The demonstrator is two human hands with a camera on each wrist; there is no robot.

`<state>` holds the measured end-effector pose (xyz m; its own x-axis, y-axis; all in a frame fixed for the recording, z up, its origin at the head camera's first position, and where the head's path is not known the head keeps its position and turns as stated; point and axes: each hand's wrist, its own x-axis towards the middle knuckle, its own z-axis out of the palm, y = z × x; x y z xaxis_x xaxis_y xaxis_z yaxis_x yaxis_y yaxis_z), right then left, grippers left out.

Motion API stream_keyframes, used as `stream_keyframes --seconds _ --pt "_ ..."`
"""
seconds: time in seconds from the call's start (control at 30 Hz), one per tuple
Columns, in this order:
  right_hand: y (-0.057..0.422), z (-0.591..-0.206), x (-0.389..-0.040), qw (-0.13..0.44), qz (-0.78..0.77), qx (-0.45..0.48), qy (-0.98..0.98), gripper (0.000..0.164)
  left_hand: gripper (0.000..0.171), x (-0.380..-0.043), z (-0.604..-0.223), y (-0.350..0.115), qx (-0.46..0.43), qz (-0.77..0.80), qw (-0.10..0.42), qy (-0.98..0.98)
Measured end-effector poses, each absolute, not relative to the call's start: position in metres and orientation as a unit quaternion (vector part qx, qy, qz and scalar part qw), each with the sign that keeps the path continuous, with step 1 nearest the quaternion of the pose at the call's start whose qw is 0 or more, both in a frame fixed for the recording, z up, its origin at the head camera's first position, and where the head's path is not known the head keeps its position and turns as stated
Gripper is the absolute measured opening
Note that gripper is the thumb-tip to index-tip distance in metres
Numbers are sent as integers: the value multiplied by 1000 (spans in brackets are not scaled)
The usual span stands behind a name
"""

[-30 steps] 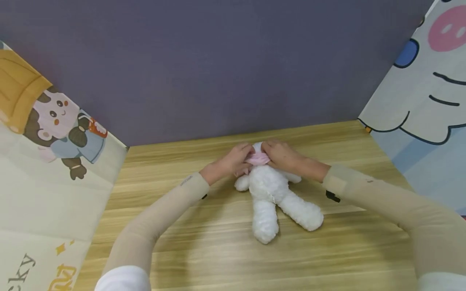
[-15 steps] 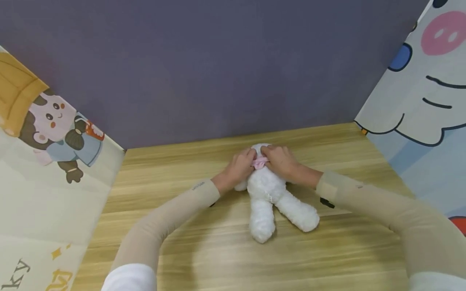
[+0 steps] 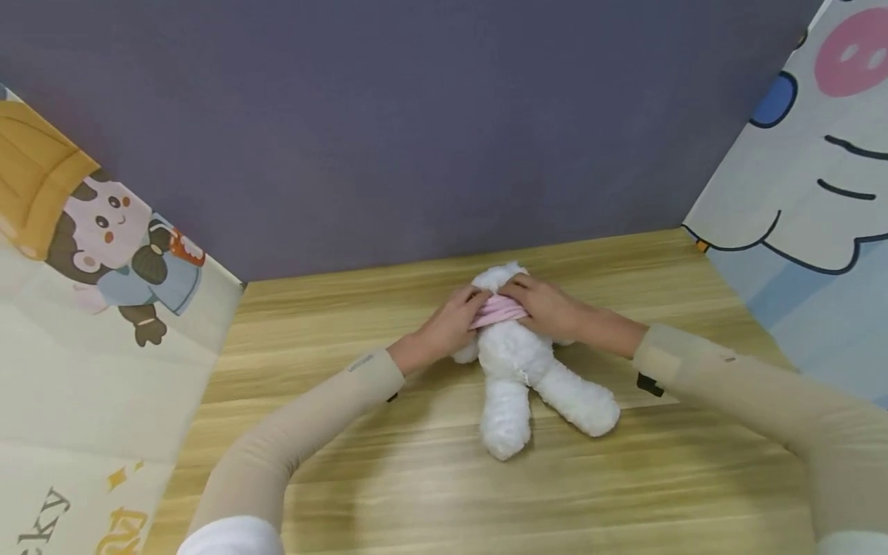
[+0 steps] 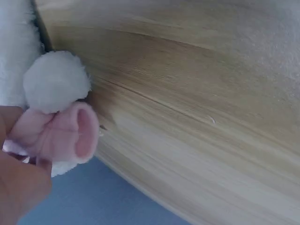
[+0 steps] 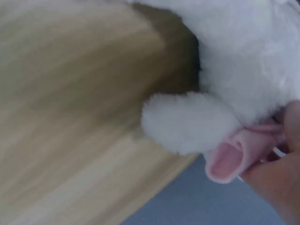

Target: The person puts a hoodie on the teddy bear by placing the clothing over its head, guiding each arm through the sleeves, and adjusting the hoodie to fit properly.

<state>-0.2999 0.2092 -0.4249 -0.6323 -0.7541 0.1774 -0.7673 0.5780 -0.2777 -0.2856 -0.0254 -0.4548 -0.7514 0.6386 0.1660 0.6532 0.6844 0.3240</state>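
Note:
A white plush toy [image 3: 515, 353] lies on the wooden tabletop, its legs toward the person and its head end toward the grey wall. Bunched around its neck is a small pink doll garment [image 3: 498, 309]. On the left side my left hand [image 3: 451, 320] pinches the garment; the left wrist view shows an open pink sleeve [image 4: 70, 133] beside the toy's round white paw [image 4: 57, 82]. Opposite it, my right hand [image 3: 548, 307] grips the garment's other side, with another sleeve [image 5: 229, 159] hanging beside the toy's other arm [image 5: 187, 123]. The toy's face cannot be seen.
A wooden tabletop [image 3: 416, 493] spreads under the toy. Behind it stands a dark grey wall panel [image 3: 416, 139]. Cartoon-printed panels rise at the left [image 3: 118, 254] and right [image 3: 777, 185] sides.
The garment is stretched wider across the neck than half a second ago, when it was bunched narrow between the hands. More of the toy's head shows, and the hands stand slightly farther apart.

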Motion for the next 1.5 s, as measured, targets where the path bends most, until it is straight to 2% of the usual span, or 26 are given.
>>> stream_keyframes --seconds 0.13,0.2,0.27,0.37,0.47,0.53,0.6,0.7,0.8,0.93,1.0,1.07,1.23,1.3,1.4,1.5 --pt "212 -418 -306 17 184 438 -880 52 78 -292 -445 -29 -334 -202 -43 -920" --pt "213 -414 -309 45 183 423 -886 55 81 -298 -438 -30 -320 -222 -47 -920" --pt "213 -409 -310 77 180 392 -899 52 79 -301 -433 -31 -306 -250 -25 -918" --pt "214 -406 -306 109 166 351 -915 34 56 -298 -429 -34 -290 -289 10 -912" --pt "217 -406 -296 103 168 346 -917 20 29 -289 -427 -38 -313 -271 38 -910" --pt "219 -409 -290 104 182 358 -910 16 21 -283 -429 -40 -342 -248 44 -905" --pt "223 -412 -285 102 201 376 -899 20 25 -277 -431 -43 -364 -233 35 -901" --pt "231 -415 -281 88 218 410 -881 29 46 -271 -435 -47 -367 -240 -12 -899" --pt "242 -413 -279 26 225 427 -875 39 67 -268 -439 -48 -358 -257 -40 -897" --pt "250 -410 -279 -40 220 431 -874 56 73 -267 -446 -44 -364 -256 -17 -895" --pt "249 -411 -277 -34 202 441 -874 59 70 -267 -450 -41 -381 -232 6 -895" --pt "246 -414 -275 -3 181 454 -873 55 64 -267 -454 -37 -399 -205 37 -893" --pt "234 -422 -270 92 160 453 -872 37 24 -268 -455 -30 -401 -209 112 -885" --pt "229 -426 -269 113 157 452 -871 32 16 -269 -454 -27 -391 -225 131 -883" --pt "224 -432 -269 122 161 439 -875 31 14 -272 -452 -26 -376 -234 127 -887" --pt "225 -434 -265 122 181 413 -884 35 18 -274 -451 -29 -355 -230 93 -901"
